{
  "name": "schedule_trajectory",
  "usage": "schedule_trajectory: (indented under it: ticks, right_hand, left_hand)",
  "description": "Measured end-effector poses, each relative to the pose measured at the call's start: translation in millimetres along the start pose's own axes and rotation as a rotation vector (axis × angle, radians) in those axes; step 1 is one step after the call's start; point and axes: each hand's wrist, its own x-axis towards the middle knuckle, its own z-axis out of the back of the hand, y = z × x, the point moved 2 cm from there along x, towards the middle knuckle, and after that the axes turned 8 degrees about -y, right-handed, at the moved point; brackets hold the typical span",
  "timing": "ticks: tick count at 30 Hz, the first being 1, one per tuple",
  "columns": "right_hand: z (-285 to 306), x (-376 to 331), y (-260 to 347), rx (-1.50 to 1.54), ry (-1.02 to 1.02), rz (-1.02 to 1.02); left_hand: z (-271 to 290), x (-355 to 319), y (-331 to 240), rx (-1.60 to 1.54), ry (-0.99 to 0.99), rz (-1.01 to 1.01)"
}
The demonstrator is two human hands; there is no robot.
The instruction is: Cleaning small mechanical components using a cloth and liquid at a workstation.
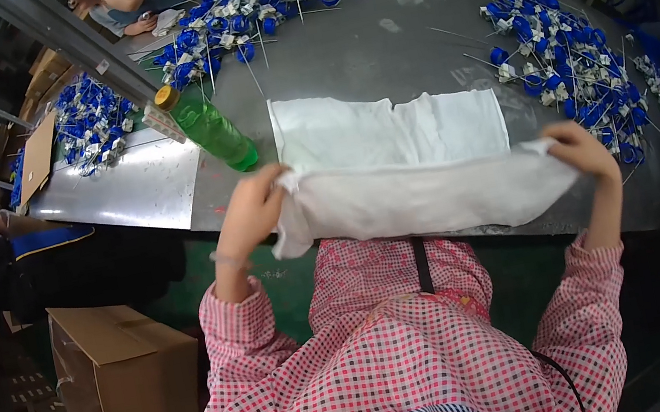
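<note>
A white cloth (434,196) is stretched between my two hands at the near edge of the table. My left hand (251,211) pinches its left corner, and a loose end hangs down below the fingers. At the other corner, my right hand (581,150) has its fingers closed on the fabric. The far part of the white material (343,129) lies flat on the table, with an uneven notch along its far edge; whether it is one piece with the raised part I cannot tell. A green bottle (216,133) with a yellow cap stands beyond my left hand.
Blue-and-white parts with thin rods (236,24) are heaped at the back of the grey table (373,48). A similar pile (565,59) lies at the right. An open cardboard box (147,397) stands on the floor at left. Another person's hand (139,26) rests at the far left.
</note>
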Motion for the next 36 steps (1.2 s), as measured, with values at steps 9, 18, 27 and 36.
schedule_trajectory:
  ticks: [9, 18, 27, 36]
  right_hand:
    - [-21.1, 136.0, -32.7, -0.386, -0.343, -0.027]
    - [-141.7, 42.9, -13.9, -0.743, -0.540, 0.175]
    - [-121.9, 1.0, -53.7, -0.746, -0.594, 0.034]
    - [-144.3, -10.3, -61.8, -0.761, -0.729, -0.040]
  left_hand:
    - [-69.9, 120.2, 45.3, 0.612, -0.340, 0.017]
    - [-105.2, 3.5, 47.6, 0.654, -0.434, -0.027]
    - [-81.5, -28.0, 49.9, 0.683, -0.435, 0.360]
    - [-92.7, -28.9, 51.4, 0.295, -0.618, 0.402]
